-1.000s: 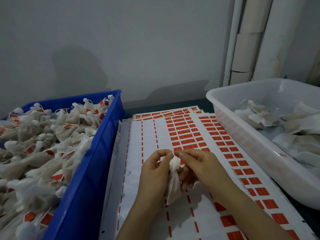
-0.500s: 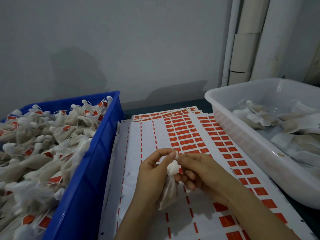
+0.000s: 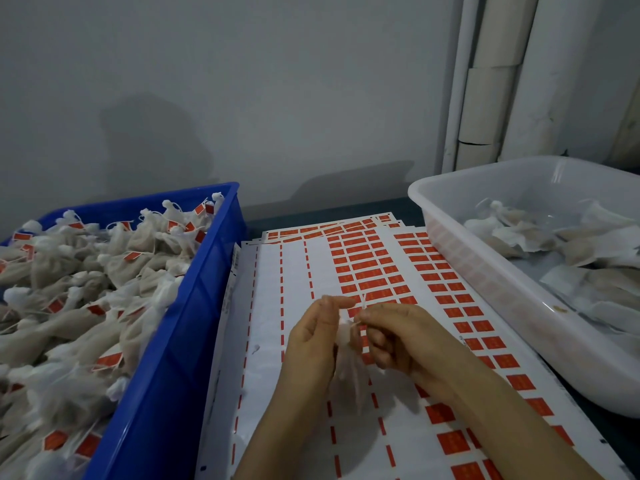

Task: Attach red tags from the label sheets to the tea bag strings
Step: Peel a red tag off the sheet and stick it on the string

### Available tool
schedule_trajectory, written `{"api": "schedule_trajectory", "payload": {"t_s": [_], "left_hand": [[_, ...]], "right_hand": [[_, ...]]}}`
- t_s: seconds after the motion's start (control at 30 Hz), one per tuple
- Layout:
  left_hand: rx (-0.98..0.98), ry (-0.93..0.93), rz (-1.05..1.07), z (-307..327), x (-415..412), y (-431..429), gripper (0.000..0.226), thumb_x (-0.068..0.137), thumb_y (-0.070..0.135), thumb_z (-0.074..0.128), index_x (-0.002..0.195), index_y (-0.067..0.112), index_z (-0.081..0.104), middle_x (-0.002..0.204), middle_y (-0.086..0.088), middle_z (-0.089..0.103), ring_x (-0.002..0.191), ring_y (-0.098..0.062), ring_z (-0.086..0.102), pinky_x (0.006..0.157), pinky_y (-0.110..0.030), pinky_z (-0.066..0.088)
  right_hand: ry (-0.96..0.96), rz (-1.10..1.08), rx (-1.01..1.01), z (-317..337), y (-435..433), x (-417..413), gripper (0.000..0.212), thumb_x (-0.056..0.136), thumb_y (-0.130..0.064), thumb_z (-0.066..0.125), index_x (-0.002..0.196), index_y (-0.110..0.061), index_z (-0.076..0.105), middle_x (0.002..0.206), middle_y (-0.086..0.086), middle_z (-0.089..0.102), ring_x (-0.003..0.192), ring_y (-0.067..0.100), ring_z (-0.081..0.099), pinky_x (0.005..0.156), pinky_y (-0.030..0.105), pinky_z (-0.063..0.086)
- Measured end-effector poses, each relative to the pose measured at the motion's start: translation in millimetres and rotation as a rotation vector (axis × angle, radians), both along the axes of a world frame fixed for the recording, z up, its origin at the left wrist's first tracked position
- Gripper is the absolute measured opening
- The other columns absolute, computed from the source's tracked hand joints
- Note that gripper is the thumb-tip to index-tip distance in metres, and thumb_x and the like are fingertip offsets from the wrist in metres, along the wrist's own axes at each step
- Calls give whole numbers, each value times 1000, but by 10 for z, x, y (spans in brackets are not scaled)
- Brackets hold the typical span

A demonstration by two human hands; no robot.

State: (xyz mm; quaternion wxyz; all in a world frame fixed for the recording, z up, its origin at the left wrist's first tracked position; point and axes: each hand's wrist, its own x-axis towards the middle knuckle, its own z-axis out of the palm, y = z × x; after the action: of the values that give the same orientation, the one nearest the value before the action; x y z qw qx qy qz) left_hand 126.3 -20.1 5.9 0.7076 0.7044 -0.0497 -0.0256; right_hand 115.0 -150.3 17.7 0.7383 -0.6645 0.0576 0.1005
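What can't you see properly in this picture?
Head view: the tea bag is blurred and partly covered by the left hand, so any tag on it cannot be told.
Head view: the string pinched by the right hand is too thin to follow.
Head view: the print on the red tags is too small to read.
Head view: the blue crate is cut off by the left and bottom edges.

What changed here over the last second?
The right hand now pinches the string, drawn slightly clear of the top of the tea bag, its end sticking up. The left hand still holds the tea bag over the label sheets. The blue crate and white tub are unchanged.
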Motion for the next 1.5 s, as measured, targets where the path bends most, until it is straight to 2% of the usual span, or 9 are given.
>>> {"api": "schedule_trajectory", "payload": {"t_s": [0.17,0.4,0.63,0.83,0.93,1.07,1.23,1.37,1.5], "left_hand": [[216,-185,52,-110,-4,-36,17,75,29,76,83,28,61,81,31,64,81,13,61,52,-1,43],[335,-293,170,-125,17,6,14,77,28,75,75,28,61,75,26,64,73,2,63,54,-6,48],[373,-310,158,-139,3,-11,18,77,22,75,73,27,58,76,27,62,75,2,63,55,-6,48],[211,-45,71,-43,39,61,10,90,16,59,92,26,58,83,10,69,78,-12,67,56,-11,50],[107,84,-35,37,67,74,24,92,42,46,93,26,65,90,-7,71,86,-20,68,74,-22,55],[190,-16,-143,35,-29,95,23,73,49,56,74,31,71,72,14,71,73,-1,65,56,-5,46],[185,68,-23,-6,57,161,19,85,36,63,73,24,72,69,12,70,65,-9,67,52,-11,49],[134,125,75,22,75,186,18,87,37,61,78,24,69,60,9,69,58,-10,67,49,-15,49],[107,209,158,9,105,216,18,86,38,62,78,25,70,61,9,70,61,-14,67,50,-18,51]], "right_hand": [[104,-185,-20,-11,69,40,13,90,-19,57,88,-9,64,84,14,67,69,27,63,74,32,56],[158,-275,38,26,31,122,42,95,-13,45,53,-11,48,41,2,46,32,8,36,41,17,31],[64,-384,143,-42,15,126,39,94,-12,43,55,-12,45,40,0,43,33,8,35,40,18,31],[-142,-266,-240,-35,-8,70,30,93,-19,52,63,-15,53,42,-7,49,32,3,40,38,10,36],[-275,-190,-239,-26,-2,3,19,89,-21,57,71,-23,61,51,-12,58,43,2,50,46,9,41],[-338,-118,-365,-36,12,30,14,87,-25,61,76,-32,64,68,-24,65,70,-6,62,55,4,45],[-279,-73,-758,-161,-85,59,4,85,-36,62,86,-40,62,85,-26,59,80,-1,59,65,6,39],[-191,64,-1110,-303,-58,7,51,71,-54,68,117,-39,52,126,-20,43,111,5,40,98,28,36],[-212,41,-1142,-366,-2,-53,67,71,-54,67,128,-43,34,135,-19,35,121,8,31,105,35,30]]}}
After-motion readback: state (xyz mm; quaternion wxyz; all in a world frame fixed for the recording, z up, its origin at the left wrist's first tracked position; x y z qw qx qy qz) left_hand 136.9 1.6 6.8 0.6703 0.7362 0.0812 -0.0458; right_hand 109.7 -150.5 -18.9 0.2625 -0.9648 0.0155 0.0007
